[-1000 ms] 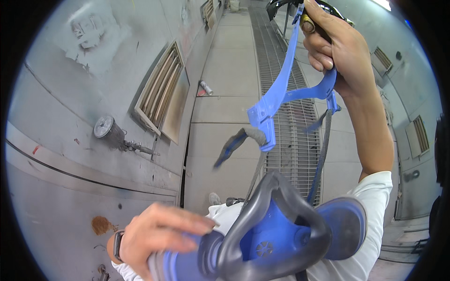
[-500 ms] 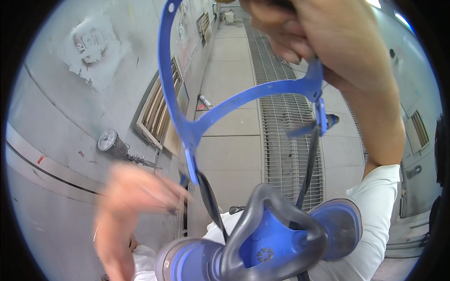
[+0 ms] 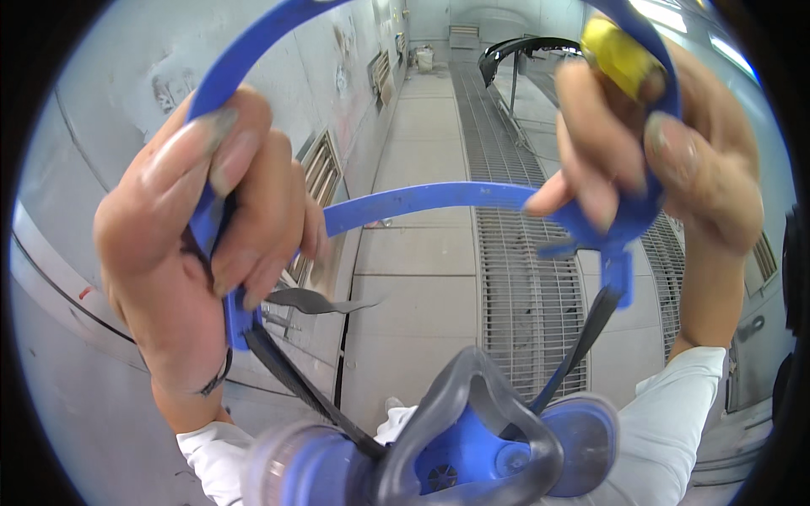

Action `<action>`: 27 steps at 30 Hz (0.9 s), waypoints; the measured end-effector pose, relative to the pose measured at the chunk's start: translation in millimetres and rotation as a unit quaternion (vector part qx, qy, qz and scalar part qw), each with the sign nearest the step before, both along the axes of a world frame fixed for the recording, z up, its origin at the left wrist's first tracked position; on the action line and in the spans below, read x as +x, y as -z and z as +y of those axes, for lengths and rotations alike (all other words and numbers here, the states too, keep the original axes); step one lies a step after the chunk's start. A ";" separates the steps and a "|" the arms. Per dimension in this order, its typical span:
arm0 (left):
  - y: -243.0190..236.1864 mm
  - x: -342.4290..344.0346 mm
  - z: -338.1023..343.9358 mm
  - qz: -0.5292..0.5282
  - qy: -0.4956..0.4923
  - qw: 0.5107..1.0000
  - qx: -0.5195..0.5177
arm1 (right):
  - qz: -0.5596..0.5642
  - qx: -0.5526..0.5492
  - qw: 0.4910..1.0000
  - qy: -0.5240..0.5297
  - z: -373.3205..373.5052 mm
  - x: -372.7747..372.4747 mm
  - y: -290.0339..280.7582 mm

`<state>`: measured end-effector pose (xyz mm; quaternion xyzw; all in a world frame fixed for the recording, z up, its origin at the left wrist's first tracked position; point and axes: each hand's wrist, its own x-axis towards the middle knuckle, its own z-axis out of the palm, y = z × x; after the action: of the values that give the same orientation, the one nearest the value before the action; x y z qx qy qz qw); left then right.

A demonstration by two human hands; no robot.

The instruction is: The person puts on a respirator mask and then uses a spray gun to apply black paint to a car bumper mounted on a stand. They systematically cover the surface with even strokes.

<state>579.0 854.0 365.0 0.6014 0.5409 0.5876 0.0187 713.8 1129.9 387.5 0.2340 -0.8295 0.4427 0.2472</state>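
Note:
A blue head harness (image 3: 430, 196) is stretched between my hands. My left hand (image 3: 190, 202) is closed round its left side. On the other side, my right hand (image 3: 692, 160) has its fingers bent round the harness. By those fingers sits a small yellow object (image 3: 624, 61), its kind unclear. Black straps (image 3: 308, 396) run down from the harness to a half-mask respirator (image 3: 468, 447). The respirator hangs low in front of me, with its grey rubber rim and blue inside turned upward. A round filter cartridge (image 3: 582, 443) sticks out at either side of it.
A grey wall (image 3: 126, 110) with louvred vents (image 3: 319, 173) runs along the left. Metal floor grating (image 3: 527, 304) stretches ahead. Farther off, a black curved panel (image 3: 540, 46) rests on a stand. A pale bucket (image 3: 423, 59) stands by the far wall.
My left hand has come up from the lower left and taken hold of the harness. The harness is spread wider. My right hand has moved right, and the far panel has come into view.

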 end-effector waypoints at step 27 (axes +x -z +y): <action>-111.9 -28.1 -38.2 0.125 0.055 0.985 -0.107 | 0.063 0.032 0.986 0.150 54.7 55.9 -32.2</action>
<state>550.9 815.8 476.9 0.6933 0.5653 0.4445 0.0478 769.7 1184.7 419.7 0.1420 -0.8517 0.3585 0.3549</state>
